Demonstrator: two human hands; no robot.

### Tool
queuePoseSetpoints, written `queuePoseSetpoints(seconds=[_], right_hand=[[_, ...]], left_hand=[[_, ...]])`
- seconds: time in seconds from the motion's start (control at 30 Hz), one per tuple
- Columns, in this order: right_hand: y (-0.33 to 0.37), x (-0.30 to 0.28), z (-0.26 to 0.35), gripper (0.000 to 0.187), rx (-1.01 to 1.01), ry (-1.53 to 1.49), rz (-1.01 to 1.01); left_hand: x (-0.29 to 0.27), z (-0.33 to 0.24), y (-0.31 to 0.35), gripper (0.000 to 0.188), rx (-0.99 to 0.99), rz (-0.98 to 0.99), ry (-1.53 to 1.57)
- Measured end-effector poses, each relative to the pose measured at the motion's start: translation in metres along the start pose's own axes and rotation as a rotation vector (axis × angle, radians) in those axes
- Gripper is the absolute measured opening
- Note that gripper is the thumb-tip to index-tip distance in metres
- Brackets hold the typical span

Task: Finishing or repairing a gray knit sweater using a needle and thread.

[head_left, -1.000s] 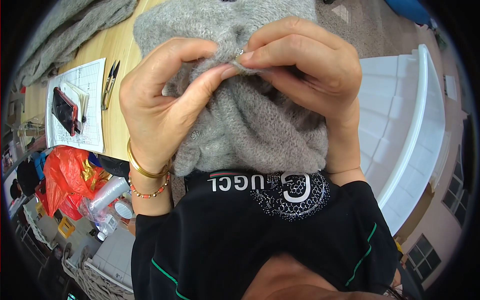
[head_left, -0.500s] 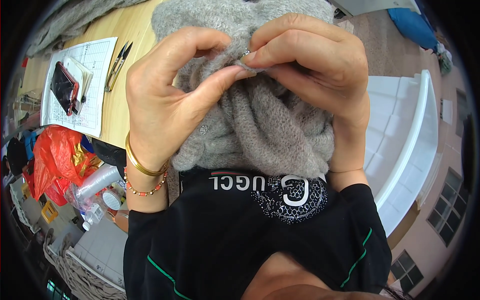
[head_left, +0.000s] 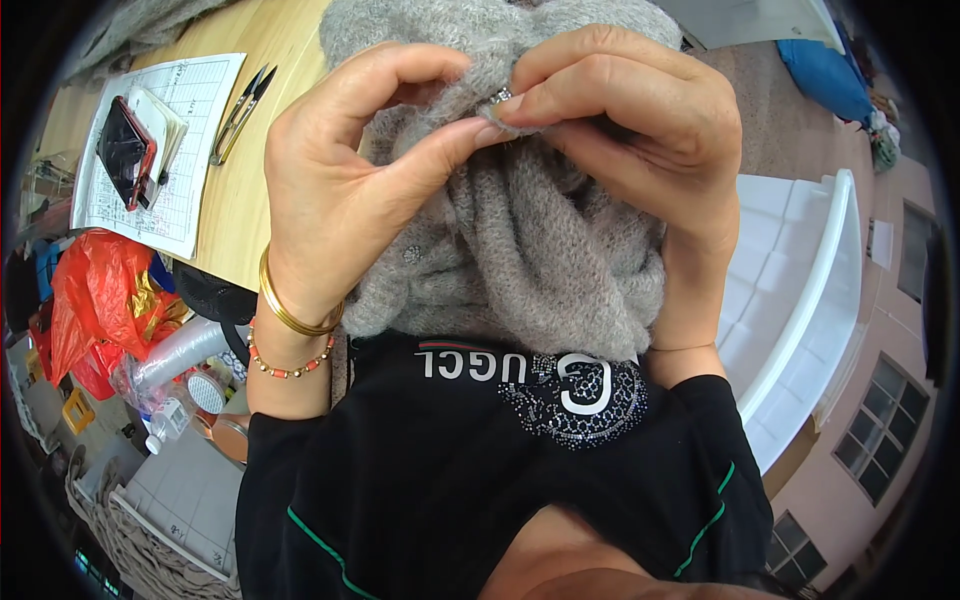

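below rt hand point(head_left: 640, 125), long gray knit fold point(head_left: 560, 250) slants rt twd blk shirt point(head_left: 420, 450).

Both hands point(head_left: 645, 130) close together, curled, pinching

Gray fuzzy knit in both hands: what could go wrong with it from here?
The small sparkly piece sits right by the fingertips of the right hand, so a slight slip might lose its place. The gray fuzzy knit is bunched in loose folds, so another layer could get pinched in unnoticed. The beaded bracelet on the left wrist is close to it and might snag the fuzz.
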State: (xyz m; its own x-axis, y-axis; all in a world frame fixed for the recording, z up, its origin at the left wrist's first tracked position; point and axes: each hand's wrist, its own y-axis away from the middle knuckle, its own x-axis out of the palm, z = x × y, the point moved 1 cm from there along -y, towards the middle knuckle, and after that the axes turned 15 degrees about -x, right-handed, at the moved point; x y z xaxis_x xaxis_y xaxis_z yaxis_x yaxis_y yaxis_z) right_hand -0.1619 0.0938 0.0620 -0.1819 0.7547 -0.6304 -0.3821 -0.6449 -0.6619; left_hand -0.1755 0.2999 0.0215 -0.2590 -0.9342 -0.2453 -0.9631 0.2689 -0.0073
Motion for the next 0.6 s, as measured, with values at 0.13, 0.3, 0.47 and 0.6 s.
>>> queuePoseSetpoints(seconds=[0.13, 0.3, 0.47, 0.6], right_hand=[[-0.006, -0.009, 0.007, 0.025, 0.169, 0.01, 0.025], [-0.018, -0.002, -0.006, 0.027, 0.24, 0.0, -0.086], [0.003, 0.029, -0.083, 0.027, -0.528, -0.029, -0.196], [0.018, 0.026, -0.068, 0.031, -0.314, -0.255, -0.237]], left_hand=[[-0.002, 0.008, -0.008, 0.038, 0.112, 0.018, -0.014], [-0.002, 0.019, -0.014, 0.033, 0.132, -0.011, -0.004], [-0.006, 0.022, -0.025, 0.023, 0.288, -0.118, -0.171], [-0.005, 0.019, -0.022, 0.02, 0.331, -0.159, -0.238]])
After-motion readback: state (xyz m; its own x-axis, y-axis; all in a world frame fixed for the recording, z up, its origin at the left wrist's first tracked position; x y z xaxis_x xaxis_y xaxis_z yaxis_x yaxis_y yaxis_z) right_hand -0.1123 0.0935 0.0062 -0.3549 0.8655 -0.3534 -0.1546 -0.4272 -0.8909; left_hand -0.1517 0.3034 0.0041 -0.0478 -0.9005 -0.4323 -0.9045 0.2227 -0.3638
